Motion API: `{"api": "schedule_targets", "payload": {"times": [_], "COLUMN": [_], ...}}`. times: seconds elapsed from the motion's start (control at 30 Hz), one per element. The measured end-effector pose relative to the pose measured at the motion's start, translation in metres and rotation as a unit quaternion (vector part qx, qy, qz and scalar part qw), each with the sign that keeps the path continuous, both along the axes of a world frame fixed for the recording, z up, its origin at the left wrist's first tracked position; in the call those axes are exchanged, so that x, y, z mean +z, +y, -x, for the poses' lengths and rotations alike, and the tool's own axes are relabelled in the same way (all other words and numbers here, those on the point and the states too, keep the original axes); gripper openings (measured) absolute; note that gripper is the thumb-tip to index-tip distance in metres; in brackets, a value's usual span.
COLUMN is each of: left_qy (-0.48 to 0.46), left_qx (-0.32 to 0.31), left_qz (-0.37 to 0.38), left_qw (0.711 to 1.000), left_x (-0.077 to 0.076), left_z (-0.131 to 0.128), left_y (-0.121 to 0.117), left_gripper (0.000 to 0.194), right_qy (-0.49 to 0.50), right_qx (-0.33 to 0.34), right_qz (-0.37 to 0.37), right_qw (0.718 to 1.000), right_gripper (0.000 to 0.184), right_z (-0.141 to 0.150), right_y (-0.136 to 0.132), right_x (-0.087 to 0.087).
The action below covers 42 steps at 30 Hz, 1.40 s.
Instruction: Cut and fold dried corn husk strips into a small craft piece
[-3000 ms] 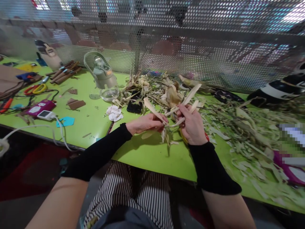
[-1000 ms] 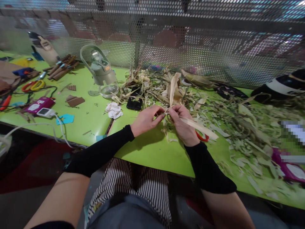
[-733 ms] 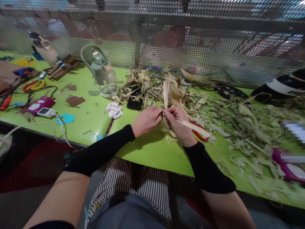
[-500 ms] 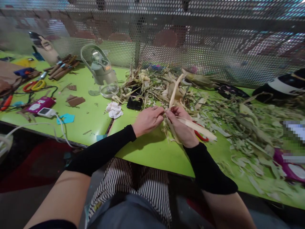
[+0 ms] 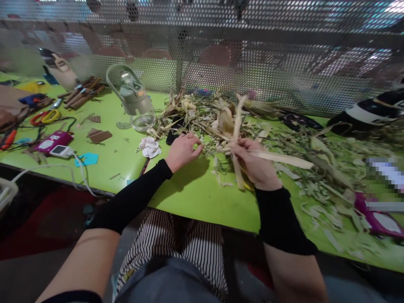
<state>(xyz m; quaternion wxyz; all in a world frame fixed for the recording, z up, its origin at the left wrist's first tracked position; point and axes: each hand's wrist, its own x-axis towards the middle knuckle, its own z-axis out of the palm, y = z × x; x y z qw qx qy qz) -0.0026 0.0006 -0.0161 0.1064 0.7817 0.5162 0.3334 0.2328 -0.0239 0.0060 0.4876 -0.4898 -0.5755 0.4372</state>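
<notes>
My right hand (image 5: 257, 162) pinches several pale corn husk strips (image 5: 282, 158) where they cross. One strip points up and away, one sticks out to the right over the wrist, and another hangs down toward the table. My left hand (image 5: 183, 151) is apart from the strips, over the green table, with thumb and fingers curved and a gap between them. Nothing shows in it. Behind the left hand lies a black phone (image 5: 170, 138), partly covered. Beyond both hands spreads a heap of dried husks and scraps (image 5: 202, 111).
Left of my hands are crumpled tissue (image 5: 150, 147), a clear handled bottle (image 5: 134, 101), a purple device with a white cable (image 5: 53, 141), scissors (image 5: 46, 116) and brown rolls (image 5: 82, 92). At right are a dark bottle (image 5: 366, 111) and another purple device (image 5: 378, 216). A perforated metal screen (image 5: 208, 54) stands behind.
My left hand has let go of the husk strips and moved left, its fingers parting. My right hand has shifted slightly right, keeping the crossed strips in its pinch.
</notes>
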Motion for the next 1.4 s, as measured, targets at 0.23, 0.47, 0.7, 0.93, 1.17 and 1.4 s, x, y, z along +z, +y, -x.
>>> {"api": "schedule_targets", "payload": {"times": [0.23, 0.47, 0.7, 0.93, 1.17, 1.4], "left_qy": [-0.080, -0.091, -0.097, -0.264, -0.327, -0.379], "left_qx": [-0.161, -0.221, -0.215, -0.235, -0.207, -0.190], "left_qz": [0.113, 0.118, 0.189, 0.327, 0.358, 0.390], "left_qw": [0.977, 0.964, 0.953, 0.877, 0.850, 0.817], "left_x": [0.015, 0.000, 0.001, 0.000, 0.002, 0.011], "left_z": [-0.012, -0.017, -0.017, -0.020, -0.019, -0.020], "left_y": [-0.018, -0.014, -0.010, -0.010, -0.012, -0.019], "left_gripper": [0.038, 0.039, 0.031, 0.012, 0.003, 0.013], "right_qy": [-0.005, 0.008, 0.062, 0.132, 0.121, 0.157], "right_qx": [0.089, 0.111, 0.094, 0.048, -0.036, -0.045], "right_qz": [0.024, 0.086, 0.101, 0.070, -0.074, -0.149], "right_qw": [0.996, 0.990, 0.988, 0.988, 0.989, 0.975], "right_gripper": [0.040, 0.042, 0.046, 0.049, 0.048, 0.034], "right_z": [0.025, 0.022, 0.021, 0.018, 0.025, 0.024], "right_y": [-0.011, -0.012, -0.009, -0.007, -0.011, -0.009], "right_x": [-0.002, -0.002, 0.000, 0.006, 0.002, -0.004]}}
